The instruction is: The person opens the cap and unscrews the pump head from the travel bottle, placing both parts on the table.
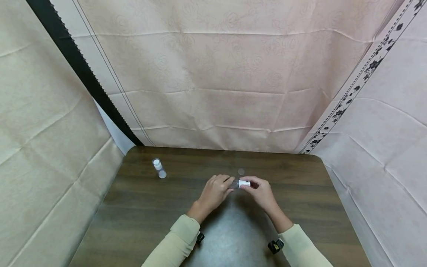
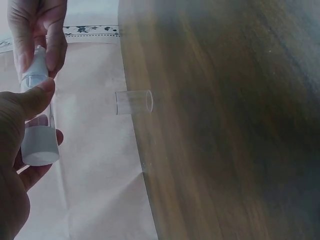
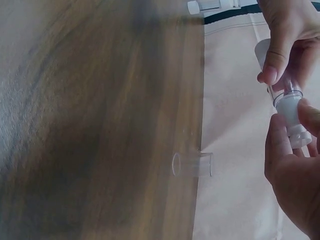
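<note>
Both hands hold one small clear pump bottle (image 1: pixel 244 183) over the table, lying sideways between them. My left hand (image 1: pixel 216 191) grips its clear body just above the white base (image 2: pixel 40 150). At the other end, my right hand (image 1: pixel 261 193) pinches the white pump top (image 3: pixel 288 112) between thumb and fingers. A clear cap (image 2: pixel 132 102) stands by itself on the table, just beyond the hands. Fingers cover part of the bottle's body.
A second clear bottle with a white top (image 1: pixel 159 168) stands at the table's far left. The wooden table (image 1: pixel 140 207) ends at a pale cloth (image 1: pixel 213 74) behind it, with more cloth on both sides. Each wrist wears a black strap-on device.
</note>
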A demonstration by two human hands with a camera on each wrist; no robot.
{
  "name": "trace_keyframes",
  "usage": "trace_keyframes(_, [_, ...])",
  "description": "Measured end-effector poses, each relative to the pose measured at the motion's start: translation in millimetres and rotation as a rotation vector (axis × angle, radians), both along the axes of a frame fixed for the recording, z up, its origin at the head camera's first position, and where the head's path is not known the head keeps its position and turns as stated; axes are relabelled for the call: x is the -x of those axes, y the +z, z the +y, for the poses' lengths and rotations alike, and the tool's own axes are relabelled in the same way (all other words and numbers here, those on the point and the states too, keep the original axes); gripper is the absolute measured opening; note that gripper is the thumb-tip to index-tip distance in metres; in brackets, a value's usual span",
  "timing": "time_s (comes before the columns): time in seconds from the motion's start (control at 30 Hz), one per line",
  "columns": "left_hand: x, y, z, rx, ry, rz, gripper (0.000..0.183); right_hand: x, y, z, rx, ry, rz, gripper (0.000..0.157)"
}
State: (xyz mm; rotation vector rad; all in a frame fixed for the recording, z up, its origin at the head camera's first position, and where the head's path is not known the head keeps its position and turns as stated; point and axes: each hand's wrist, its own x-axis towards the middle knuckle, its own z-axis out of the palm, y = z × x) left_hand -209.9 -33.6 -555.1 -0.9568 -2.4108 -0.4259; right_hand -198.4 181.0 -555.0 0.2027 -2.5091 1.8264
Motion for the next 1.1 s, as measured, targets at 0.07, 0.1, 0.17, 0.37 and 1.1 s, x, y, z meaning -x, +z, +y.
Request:
trace_keyframes(0.07, [-0.4,-0.8,-0.6,-0.008,0.001,-0.013,0.041,-0.1,0.1,0.0,-0.009,0.002,0.018,0.024])
trace_keyframes(0.1, [-0.7,-0.9,-0.9,-0.009,0.001,-0.017,0.040,-0.3,0.2,0.0,-0.011,0.002,0.022,0.025])
trace_keyframes(0.17, [-1.2,-1.0,-1.1,-0.009,0.002,-0.023,0.040,-0.9,0.6,0.2,-0.019,0.006,0.018,0.025])
trace_keyframes(0.37, [-1.5,-3.6,-1.7,-0.026,-0.006,-0.046,0.041,-2.4,0.5,0.6,-0.022,0.015,-0.012,0.026])
trace_keyframes(1.1, [-0.8,-7.8,-0.4,-0.084,-0.029,-0.114,0.041,-0.9,-5.4,0.2,0.006,0.086,0.061,0.027])
